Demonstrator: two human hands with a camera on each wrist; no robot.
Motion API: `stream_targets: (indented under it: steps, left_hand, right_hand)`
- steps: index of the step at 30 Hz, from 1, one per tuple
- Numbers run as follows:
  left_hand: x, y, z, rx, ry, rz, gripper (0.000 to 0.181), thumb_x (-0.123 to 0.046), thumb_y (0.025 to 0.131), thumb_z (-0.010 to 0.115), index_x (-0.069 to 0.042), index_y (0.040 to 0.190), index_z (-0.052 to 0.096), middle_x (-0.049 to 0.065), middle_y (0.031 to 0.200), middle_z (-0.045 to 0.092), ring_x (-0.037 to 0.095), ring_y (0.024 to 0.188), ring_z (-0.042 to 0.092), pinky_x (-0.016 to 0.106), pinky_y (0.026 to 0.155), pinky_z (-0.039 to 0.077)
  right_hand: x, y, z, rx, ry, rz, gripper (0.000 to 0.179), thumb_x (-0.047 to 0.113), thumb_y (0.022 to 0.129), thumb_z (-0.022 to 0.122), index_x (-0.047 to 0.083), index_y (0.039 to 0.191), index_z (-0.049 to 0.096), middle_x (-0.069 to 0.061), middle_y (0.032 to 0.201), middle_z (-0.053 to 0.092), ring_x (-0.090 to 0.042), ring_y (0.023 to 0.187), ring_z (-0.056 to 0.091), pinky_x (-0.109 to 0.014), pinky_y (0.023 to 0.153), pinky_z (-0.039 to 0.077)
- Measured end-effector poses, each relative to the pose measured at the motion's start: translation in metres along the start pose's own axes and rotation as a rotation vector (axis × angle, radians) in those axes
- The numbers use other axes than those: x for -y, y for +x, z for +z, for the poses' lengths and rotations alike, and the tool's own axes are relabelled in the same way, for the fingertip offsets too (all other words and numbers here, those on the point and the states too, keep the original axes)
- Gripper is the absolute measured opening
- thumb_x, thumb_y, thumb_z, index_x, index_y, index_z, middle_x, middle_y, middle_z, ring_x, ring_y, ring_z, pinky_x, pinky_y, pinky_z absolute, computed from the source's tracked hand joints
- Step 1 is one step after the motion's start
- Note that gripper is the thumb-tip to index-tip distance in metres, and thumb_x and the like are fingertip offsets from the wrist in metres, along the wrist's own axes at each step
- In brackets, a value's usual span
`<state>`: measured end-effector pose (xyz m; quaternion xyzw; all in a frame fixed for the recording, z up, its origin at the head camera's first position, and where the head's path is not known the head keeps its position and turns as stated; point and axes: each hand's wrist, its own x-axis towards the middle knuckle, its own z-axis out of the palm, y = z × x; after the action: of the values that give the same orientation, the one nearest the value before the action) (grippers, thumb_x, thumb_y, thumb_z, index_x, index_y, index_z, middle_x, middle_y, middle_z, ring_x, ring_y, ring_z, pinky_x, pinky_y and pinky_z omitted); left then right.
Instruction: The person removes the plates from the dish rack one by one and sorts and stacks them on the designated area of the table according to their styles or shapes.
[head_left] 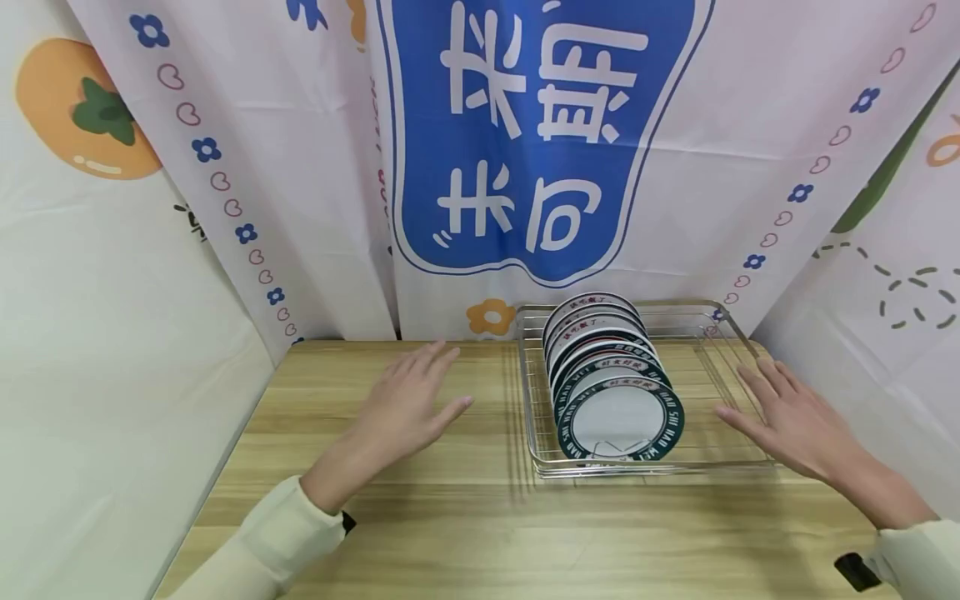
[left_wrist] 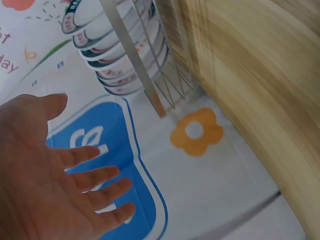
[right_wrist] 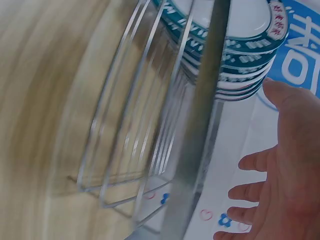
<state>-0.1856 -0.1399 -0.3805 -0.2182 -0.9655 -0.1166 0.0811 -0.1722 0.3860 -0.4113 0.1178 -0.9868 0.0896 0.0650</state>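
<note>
1. Pale sleeves (head_left: 258, 537) are showing just behind both grips.
2. The wooden bench (head_left: 525, 542) is spreading below both grips and carrying the rack.
3. The left grip (head_left: 401, 404) is hovering left of the rack, fingers straight and apart, holding nothing; its thumb is pointing rightward, towards the plates.
4. The right grip (head_left: 798, 421) is also keeping its fingers apart and holding nothing; in the head view it is overlapping the rack's right end, though I cannot tell whether it is touching the wire.
5. The wire rack (head_left: 705, 467) is sitting between the grips, its longer side running from left grip to right grip.
6. The plates (head_left: 618, 421) are standing on edge, leaning back, inside the rack: right of the left grip, left of the right grip. Their row is running front to back, across the line joining the grips. The right grip seems to be lying nearer, its thumb pointing at them.
7. A printed cloth (head_left: 337, 208) is hanging beyond both grips.
</note>
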Motion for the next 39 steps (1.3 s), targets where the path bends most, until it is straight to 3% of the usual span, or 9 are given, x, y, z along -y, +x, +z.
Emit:
stream_targets:
  steps: [8,17,23,32,39]
  left_hand:
    - [-0.028,0.011,0.006,-0.078,-0.057,0.115,0.062,-0.044,0.103,0.068,-0.008,0.152,0.054,0.016,0.150,0.060,0.037,0.135,0.060,0.054,0.111,0.048]
    - [-0.057,0.024,0.018,-0.060,-0.126,0.203,0.048,-0.040,0.103,0.069,-0.008,0.139,0.065,0.014,0.135,0.071,0.033,0.117,0.072,0.046,0.100,0.058]
    - [-0.076,0.035,0.030,-0.071,-0.135,0.296,0.037,-0.036,0.103,0.070,-0.009,0.129,0.072,0.009,0.124,0.077,0.025,0.109,0.075,0.038,0.088,0.062]
    - [-0.100,0.052,0.043,0.005,-0.175,0.285,0.035,-0.035,0.105,0.069,-0.011,0.130,0.072,0.003,0.122,0.077,0.014,0.101,0.075,0.027,0.084,0.060]
    - [-0.114,0.067,0.052,0.038,-0.159,0.277,0.035,-0.036,0.105,0.069,-0.012,0.130,0.073,0.000,0.113,0.079,0.012,0.096,0.075,0.027,0.080,0.060]
  right_hand:
    - [-0.020,-0.015,0.021,0.019,-0.028,0.015,0.087,0.056,0.104,0.060,-0.010,0.156,0.039,-0.041,0.159,0.032,-0.065,0.145,0.028,-0.080,0.106,0.031]
    - [-0.031,-0.030,0.042,0.001,-0.021,0.030,0.084,0.055,0.104,0.060,-0.007,0.157,0.040,-0.040,0.163,0.028,-0.063,0.145,0.029,-0.084,0.100,0.032]
    - [-0.038,-0.037,0.049,-0.013,0.023,0.025,0.081,0.050,0.106,0.057,-0.004,0.161,0.034,-0.039,0.166,0.019,-0.059,0.154,0.015,-0.083,0.103,0.028]
    - [-0.040,-0.038,0.054,-0.024,0.007,0.045,0.078,0.050,0.108,0.053,0.001,0.164,0.030,-0.036,0.169,0.012,-0.057,0.156,0.009,-0.083,0.102,0.029]
    - [-0.039,-0.039,0.054,-0.051,0.036,0.045,0.076,0.047,0.110,0.051,0.000,0.165,0.028,-0.036,0.170,0.010,-0.057,0.157,0.007,-0.081,0.107,0.025]
